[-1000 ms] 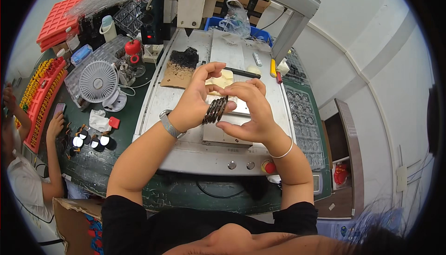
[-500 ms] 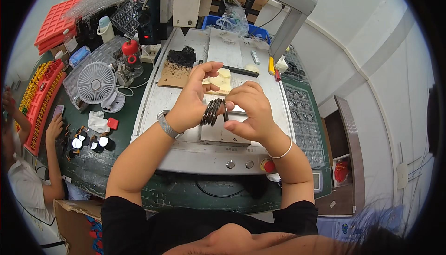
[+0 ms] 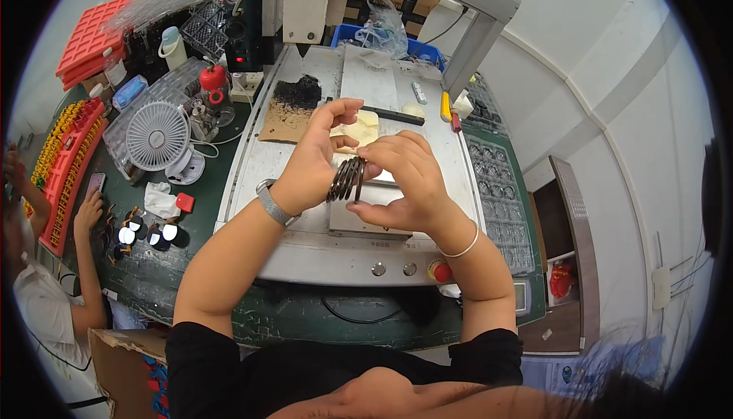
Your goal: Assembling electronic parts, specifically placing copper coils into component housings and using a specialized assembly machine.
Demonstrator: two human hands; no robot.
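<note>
Several thin black rings (image 3: 347, 180) hang in a row around the lower fingers of my left hand (image 3: 309, 167). Its upper finger and thumb curve apart above them, with a gap between. My right hand (image 3: 408, 182) comes in from the right, fingers above and thumb below, and holds the ring (image 3: 360, 180) at the right end of the row. Both hands are raised over the white bed of a bench machine (image 3: 252, 213). Below them lies a flat metal plate (image 3: 343, 223), and a pale yellow pad (image 3: 366, 125) shows just beyond.
A dispensing head (image 3: 303, 49) with a dark tip stands at the back. Stained cardboard (image 3: 282, 125) lies on the bed's left. A white fan (image 3: 158, 136) is further left, near a co-worker's hand (image 3: 89, 209). Clear trays (image 3: 496, 198) line the right; a red button (image 3: 440, 271) sits in front.
My right hand has moved a little left, bringing the end ring closer to the other rings. My left hand has hardly moved.
</note>
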